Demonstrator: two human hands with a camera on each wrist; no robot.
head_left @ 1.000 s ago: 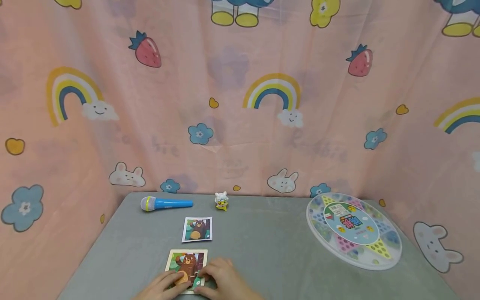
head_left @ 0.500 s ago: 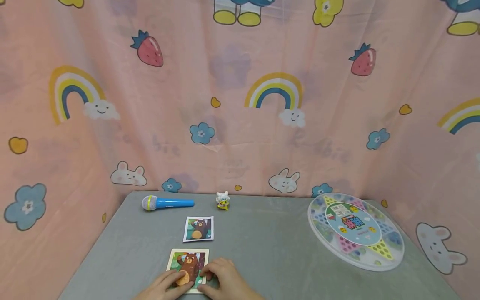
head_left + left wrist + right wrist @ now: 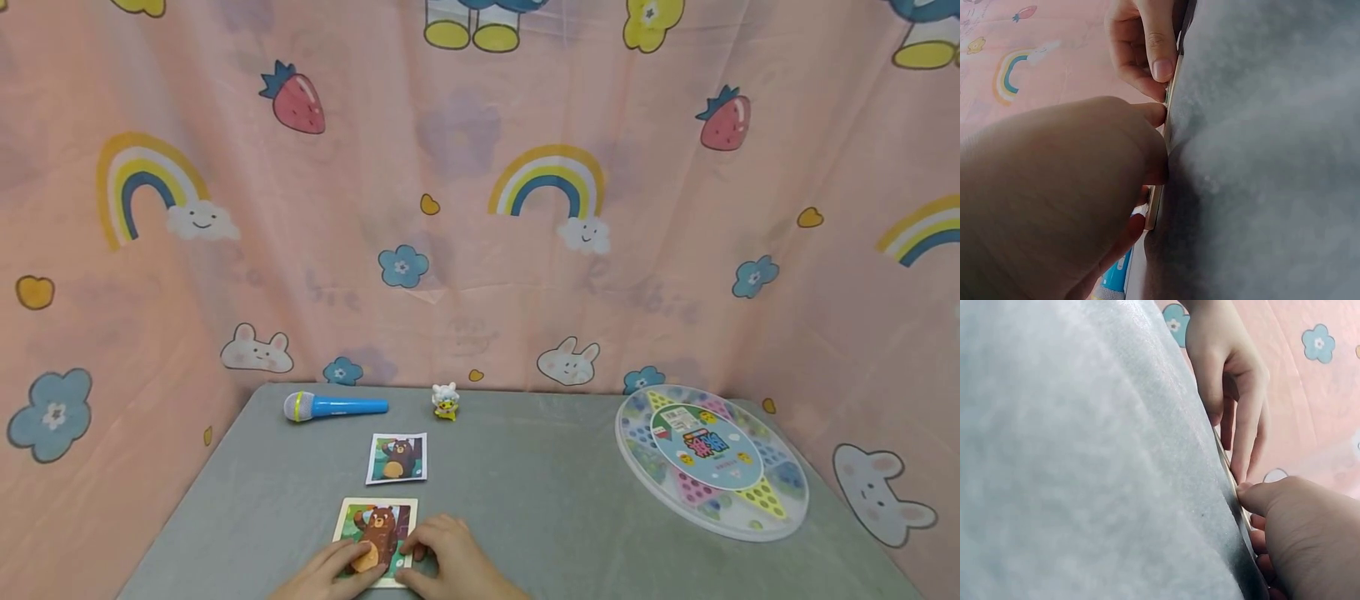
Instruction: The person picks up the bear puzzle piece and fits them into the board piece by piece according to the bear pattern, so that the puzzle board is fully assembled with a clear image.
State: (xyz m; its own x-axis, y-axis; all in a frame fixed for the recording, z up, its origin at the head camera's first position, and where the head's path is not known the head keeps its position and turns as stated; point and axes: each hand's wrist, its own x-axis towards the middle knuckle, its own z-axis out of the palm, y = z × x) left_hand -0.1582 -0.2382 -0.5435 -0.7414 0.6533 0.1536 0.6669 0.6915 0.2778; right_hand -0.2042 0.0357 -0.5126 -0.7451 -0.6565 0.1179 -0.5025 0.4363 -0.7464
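A square bear puzzle [image 3: 381, 523] with a cream frame lies flat at the near edge of the grey table. My left hand [image 3: 321, 575] rests its fairly straight fingers on the lower left of the picture. At the lower right, my right hand [image 3: 459, 560] holds the board's side with bent fingers and thumb, covering that corner. Edge-on in the right wrist view, the puzzle [image 3: 1225, 456] is a thin strip, and my left fingertips nearly meet the right thumb [image 3: 1260, 495]. Just beyond it lies a smaller card [image 3: 397, 458] with a similar bear picture.
Along the back stand a blue toy microphone [image 3: 337, 407] on its side and a small white-and-yellow figurine [image 3: 446, 402]. A round, clear-lidded board game [image 3: 712, 462] lies at the right. A pink patterned curtain [image 3: 465, 333] hangs behind the grey table [image 3: 555, 500].
The view has shifted slightly. Both hands stay on the puzzle, with only tiny finger movement at the right side; the other things have not moved.
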